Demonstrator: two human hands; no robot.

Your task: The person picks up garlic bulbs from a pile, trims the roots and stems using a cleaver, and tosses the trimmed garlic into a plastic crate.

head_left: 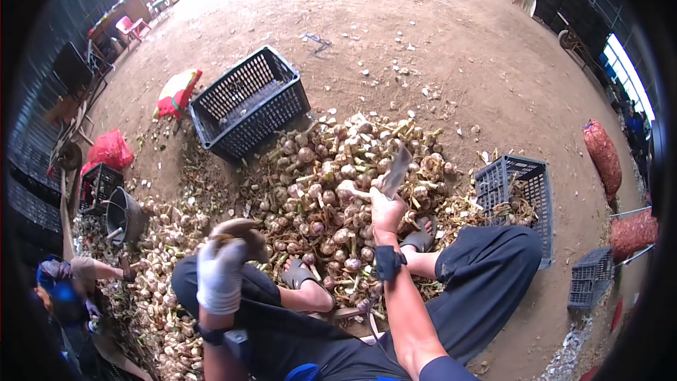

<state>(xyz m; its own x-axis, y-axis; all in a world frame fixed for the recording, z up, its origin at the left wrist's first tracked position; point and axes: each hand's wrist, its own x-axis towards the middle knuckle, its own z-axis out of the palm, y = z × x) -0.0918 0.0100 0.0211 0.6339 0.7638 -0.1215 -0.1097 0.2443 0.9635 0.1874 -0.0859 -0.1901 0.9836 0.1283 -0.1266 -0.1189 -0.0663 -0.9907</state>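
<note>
Sitting on a dirt floor with legs spread around a heap of garlic (331, 183), a person works through the bulbs, seen from the head camera. Fingers of the right hand (386, 206) are closed round the handle of a knife (397, 168), blade raised over the middle of the pile, edge turned away from the body. A dark strap (388, 262) circles that wrist. The left hand (221, 275), in a white glove, is curled shut over a garlic bulb (238, 229), lifted clear of the heap above the left knee, where the blade could reach it without stooping. Sandalled feet rest at the edge of the bulbs, so the stock lies within arm's reach.

Behind the pile a large black crate (248, 102) stands tipped toward the worker, its open mouth facing the heap. A smaller grey crate (520, 194) lies just beside the right knee, handy to that side. Red mesh sacks (603, 156), filled, stand well apart at the right. At lower left, another person (77, 275) crouches by more garlic near a dark bucket (125, 215)
</note>
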